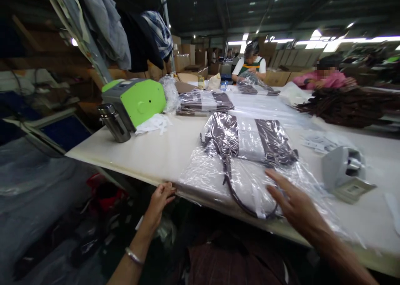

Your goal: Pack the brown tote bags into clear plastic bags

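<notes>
In the head view, a dark folded item [228, 133] with a pale band [250, 139] lies inside a clear plastic bag [203, 168] at the front of the white table [137, 162]. The left hand [162, 193] curls at the table's edge by the bag's corner; whether it pinches plastic, I cannot tell. The right hand [289, 195], fingers apart, is over the bag's right side, near the dark strap [233, 189].

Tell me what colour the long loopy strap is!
Dark brown; the strap shows in the head view.
</notes>
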